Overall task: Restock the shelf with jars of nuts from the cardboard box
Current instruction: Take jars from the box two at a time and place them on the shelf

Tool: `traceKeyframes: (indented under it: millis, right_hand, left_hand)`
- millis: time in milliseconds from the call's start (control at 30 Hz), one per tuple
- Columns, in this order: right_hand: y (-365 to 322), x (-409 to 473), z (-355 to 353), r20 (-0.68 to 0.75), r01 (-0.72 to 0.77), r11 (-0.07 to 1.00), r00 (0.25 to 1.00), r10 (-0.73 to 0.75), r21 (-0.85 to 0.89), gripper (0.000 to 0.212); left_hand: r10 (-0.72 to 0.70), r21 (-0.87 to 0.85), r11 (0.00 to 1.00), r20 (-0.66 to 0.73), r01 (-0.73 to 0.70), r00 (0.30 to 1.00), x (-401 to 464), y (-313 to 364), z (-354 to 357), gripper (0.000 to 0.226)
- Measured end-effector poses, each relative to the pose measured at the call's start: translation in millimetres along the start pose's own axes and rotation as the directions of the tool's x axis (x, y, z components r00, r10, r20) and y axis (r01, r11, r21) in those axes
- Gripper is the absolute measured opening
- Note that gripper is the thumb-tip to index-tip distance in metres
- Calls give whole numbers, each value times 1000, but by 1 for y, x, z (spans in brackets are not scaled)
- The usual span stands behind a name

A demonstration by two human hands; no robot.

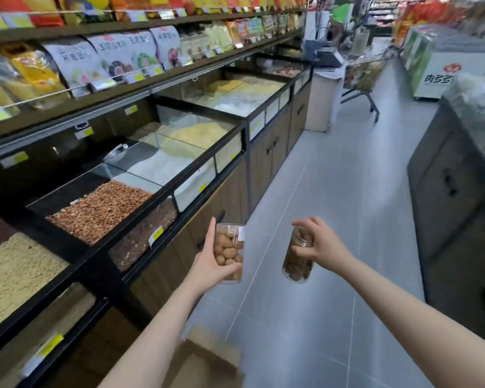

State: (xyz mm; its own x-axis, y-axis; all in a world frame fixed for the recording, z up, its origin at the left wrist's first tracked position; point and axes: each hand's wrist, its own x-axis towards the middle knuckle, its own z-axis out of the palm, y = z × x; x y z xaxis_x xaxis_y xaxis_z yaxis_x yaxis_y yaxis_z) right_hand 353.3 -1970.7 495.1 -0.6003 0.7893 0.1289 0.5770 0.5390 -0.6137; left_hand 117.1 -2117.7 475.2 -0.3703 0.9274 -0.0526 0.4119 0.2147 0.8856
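Right now I'm between box and shelf, by my reading: the cardboard box point(207, 362) sits at the bottom edge of view by the cabinet base, blurred and cropped, its contents unreadable. My left hand point(209, 266) wraps its fingers round the side of a clear jar of pale round nuts point(230, 252); my right hand point(318, 247) pinches a darker jar point(297, 259) by its lid end, hanging tilted over the floor. Next I need a free spot on the shelf point(101, 26), but I can't see one past the bulk bins point(101, 208); the labels are illegible.
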Motion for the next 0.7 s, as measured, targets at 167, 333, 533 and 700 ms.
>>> traceKeyframes:
  millis: [167,333,533,700]
  right_hand:
    - [73,-23,-82,-131,-156,988,979,154,-1,51]
    - [160,-38,-160,-223,-266,964,941,255,-23,53]
    - [247,-58,-258,-312,-380,924,883,350,-39,53]
    - [300,-84,-320,-437,-471,882,797,417,-19,49]
  left_hand:
    - [154,-8,988,173,-154,973,48,64,80,109]
    - [233,-82,972,308,-218,922,113,127,185,99]
    - [338,-156,941,456,-300,823,173,213,317,101]
    - [349,-222,937,527,-271,775,204,275,414,111]
